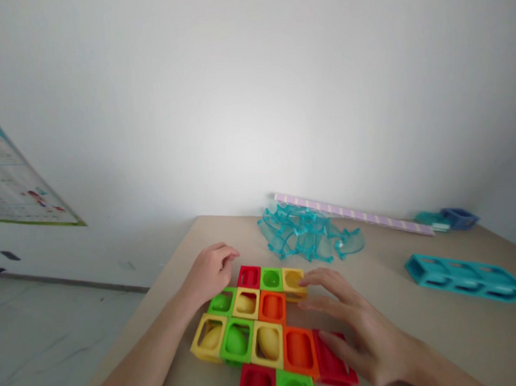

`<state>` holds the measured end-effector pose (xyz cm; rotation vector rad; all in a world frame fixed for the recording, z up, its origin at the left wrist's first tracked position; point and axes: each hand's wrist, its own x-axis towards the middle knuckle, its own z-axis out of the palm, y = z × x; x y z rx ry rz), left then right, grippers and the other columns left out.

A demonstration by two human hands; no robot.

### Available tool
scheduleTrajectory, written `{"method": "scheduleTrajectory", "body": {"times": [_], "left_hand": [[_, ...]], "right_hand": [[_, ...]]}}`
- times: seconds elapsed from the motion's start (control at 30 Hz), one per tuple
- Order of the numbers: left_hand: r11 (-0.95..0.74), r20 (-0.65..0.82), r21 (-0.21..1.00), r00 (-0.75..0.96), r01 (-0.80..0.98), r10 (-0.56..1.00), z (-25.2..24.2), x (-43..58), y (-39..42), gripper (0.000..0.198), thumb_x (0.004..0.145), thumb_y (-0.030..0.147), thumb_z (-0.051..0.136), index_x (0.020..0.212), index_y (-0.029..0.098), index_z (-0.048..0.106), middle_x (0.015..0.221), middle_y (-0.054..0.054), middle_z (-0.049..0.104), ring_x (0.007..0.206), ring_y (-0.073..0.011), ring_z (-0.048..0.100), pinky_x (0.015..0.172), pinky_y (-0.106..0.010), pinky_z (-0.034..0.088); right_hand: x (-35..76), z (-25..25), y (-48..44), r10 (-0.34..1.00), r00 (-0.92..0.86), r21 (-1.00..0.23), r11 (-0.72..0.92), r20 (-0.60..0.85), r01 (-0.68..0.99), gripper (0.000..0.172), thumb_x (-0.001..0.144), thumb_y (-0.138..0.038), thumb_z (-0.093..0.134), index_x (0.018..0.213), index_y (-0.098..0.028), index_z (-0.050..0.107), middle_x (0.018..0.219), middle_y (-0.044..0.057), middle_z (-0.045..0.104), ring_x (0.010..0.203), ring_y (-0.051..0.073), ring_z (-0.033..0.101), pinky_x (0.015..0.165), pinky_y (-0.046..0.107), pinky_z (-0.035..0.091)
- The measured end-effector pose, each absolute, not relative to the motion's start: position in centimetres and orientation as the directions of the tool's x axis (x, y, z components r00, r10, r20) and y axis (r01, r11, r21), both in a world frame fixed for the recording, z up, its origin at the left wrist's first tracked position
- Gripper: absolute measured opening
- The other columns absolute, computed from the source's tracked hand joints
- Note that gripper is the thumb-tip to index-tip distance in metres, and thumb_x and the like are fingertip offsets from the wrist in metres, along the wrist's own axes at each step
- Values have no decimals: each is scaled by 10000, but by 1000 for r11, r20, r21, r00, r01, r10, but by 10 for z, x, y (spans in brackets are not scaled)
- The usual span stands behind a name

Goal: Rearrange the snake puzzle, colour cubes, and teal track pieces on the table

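Square-framed plastic toy blocks lie joined in rows on the table, in red, green, yellow and orange, with rounded shapes inside them. My left hand (213, 274) rests at their left, its fingers loosely curled, beside the green block (221, 302) and the red block (248, 277) at the far corner. No object shows in it. My right hand (362, 320) is spread over the right side. Its fingertips reach the yellow block (293, 279) at the far right, and its thumb lies on the red block (332, 363) nearer me.
Translucent teal plastic pieces (306, 233) lie heaped at the back of the table (389, 266). Behind them a lilac striped strip (350, 212) runs along the wall. A teal frame with openings (466, 279) and a blue piece (459, 218) are at the right. A poster (18, 172) hangs at the left.
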<state>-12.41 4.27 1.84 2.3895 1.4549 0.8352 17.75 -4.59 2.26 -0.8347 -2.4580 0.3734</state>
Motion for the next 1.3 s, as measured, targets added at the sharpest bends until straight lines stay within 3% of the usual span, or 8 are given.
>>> {"method": "scheduleTrajectory", "body": {"times": [0.2,0.33,0.5,0.63,0.77,1.13,1.3], "left_hand": [[-453,221,424,396,784,891,30,-133,40,199,723,52,425,667,184,563,627,6,570,612,-150,521,599,-254,359],[-616,80,401,644,678,761,38,-140,35,160,777,165,520,620,179,543,668,-2,571,692,-158,525,667,-249,363],[-658,10,466,740,592,673,40,-145,38,311,789,431,634,630,177,552,690,-1,578,713,-157,508,670,-237,363],[-662,16,486,751,571,660,36,-146,41,357,826,421,596,584,173,510,643,11,534,677,-144,481,640,-229,344],[-604,3,442,672,663,740,32,-144,41,330,850,404,552,617,170,532,624,24,504,614,-127,449,582,-227,301],[-561,45,553,650,616,758,30,-143,43,424,916,430,417,584,169,379,577,47,365,573,-104,352,539,-234,249],[-550,41,605,667,576,744,29,-145,44,444,925,464,388,594,167,391,588,45,369,583,-105,360,537,-234,256]], "right_hand": [[177,20,-45,611,-683,-409,786,401,464,494,701,-82,554,1181,-197,568,1293,135,469,1251,296,413,1071,517,317],[174,24,-45,604,-687,-432,788,404,439,478,694,-71,548,1153,-199,574,1244,131,506,1216,292,441,1051,521,336],[174,27,-45,595,-683,-448,793,423,413,415,744,-82,529,1140,-199,571,1215,135,526,1198,286,461,1044,515,350],[174,26,-45,593,-695,-449,792,406,413,393,758,-89,524,1129,-205,581,1214,129,530,1203,286,457,1050,510,347],[173,26,-46,600,-697,-469,783,393,409,334,772,-102,524,1082,-198,602,1164,124,551,1161,278,479,1034,499,366],[171,26,-43,592,-715,-509,774,372,376,222,823,-132,512,1004,-193,626,1049,112,593,1086,262,506,1036,505,354],[171,25,-43,586,-716,-508,778,379,369,214,832,-134,508,1003,-194,621,1022,105,606,1047,250,531,1049,512,336]]}}
